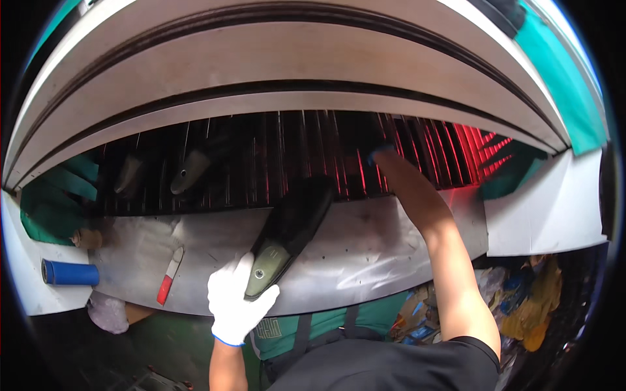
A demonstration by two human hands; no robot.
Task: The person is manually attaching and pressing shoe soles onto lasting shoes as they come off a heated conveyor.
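Olive part: olive-green and black moulded plastic piece (287,238), long and tapered, olive end with a small round fastener toward the person, black end running up to the dark slatted bed (261,169). It lies tilted across the steel sheet ledge (365,254), near its middle, olive tip close to the ledge's front edge.
Left hand: left hand in white knit glove (235,303), fingers curled round the olive end of the piece from the left and below, thumb side against it. Closed grip on it.
Right hand: right hand (381,156), bare forearm stretched over the ledge's right half and into the slats. Only a bit of blue at the fingers shows in the dark; grip state can't be read.
Slatted bed: two more olive-grey moulded pieces (189,171) lie on the slats toward the left end, well apart from both hands. Red glow on the slats at the right end.
Ledge left end: flat red-and-white strip (169,277) near the front edge, left of the gloved hand, not touching it. Blue cylinder roll (70,272) lies on the white side panel past the ledge's left corner.
Room: bare steel between the strip and the piece, and from the piece to the right forearm. White curved hood (313,58) hangs low over the slats, so headroom is tight.
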